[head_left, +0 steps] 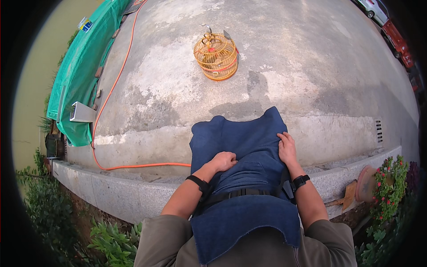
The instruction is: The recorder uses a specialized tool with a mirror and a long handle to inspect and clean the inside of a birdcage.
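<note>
A dark blue denim apron (249,138) lies over my lap and thighs, belted by a black strap (242,193). On its middle rests my left hand (224,161), fingers curled together; what is under them, if anything, is hidden. My right hand (287,147) lies along the apron's right edge, fingers stretched and slightly apart, tips touching the cloth. Each wrist wears a black band. Well beyond my knees, a round yellow-brown birdcage (216,58) with a metal hook on top stands upright on the concrete, out of reach of both hands.
An orange hose (116,84) runs down the left and along the granite ledge (111,196) beneath me. Green netting (80,66) and a white planter (82,112) line the left side. At right are a flowerpot (368,184), a drain grate (379,131) and parked vehicles.
</note>
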The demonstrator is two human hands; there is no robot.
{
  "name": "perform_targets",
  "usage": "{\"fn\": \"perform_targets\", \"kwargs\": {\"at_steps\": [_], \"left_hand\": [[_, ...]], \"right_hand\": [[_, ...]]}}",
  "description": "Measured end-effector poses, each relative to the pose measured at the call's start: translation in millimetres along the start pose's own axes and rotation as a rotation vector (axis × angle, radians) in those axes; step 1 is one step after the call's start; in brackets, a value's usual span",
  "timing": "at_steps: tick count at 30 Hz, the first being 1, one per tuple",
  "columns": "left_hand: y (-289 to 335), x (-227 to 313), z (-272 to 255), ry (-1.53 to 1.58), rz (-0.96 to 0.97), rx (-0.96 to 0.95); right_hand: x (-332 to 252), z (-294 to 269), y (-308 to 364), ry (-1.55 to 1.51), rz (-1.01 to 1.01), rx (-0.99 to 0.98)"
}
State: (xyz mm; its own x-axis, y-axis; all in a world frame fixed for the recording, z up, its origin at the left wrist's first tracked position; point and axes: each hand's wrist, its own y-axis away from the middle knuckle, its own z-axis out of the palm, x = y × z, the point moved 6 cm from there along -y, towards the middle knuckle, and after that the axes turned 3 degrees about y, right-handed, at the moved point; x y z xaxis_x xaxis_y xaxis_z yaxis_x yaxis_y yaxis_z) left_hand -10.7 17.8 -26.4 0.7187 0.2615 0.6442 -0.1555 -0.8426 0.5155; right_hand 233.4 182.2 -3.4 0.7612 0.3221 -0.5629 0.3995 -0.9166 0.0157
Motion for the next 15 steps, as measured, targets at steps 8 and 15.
{"fn": "perform_targets", "kwargs": {"at_steps": [8,15], "left_hand": [[5.4,6.7,-6.1,0.07,-0.043,0.002],[7.2,10.5,-8.8,0.073,-0.026,0.003]], "right_hand": [[0.0,-0.2,0.4,-0.016,0.002,0.001],[1.6,0.6,0.1,-0.017,-0.007,0.008]]}}
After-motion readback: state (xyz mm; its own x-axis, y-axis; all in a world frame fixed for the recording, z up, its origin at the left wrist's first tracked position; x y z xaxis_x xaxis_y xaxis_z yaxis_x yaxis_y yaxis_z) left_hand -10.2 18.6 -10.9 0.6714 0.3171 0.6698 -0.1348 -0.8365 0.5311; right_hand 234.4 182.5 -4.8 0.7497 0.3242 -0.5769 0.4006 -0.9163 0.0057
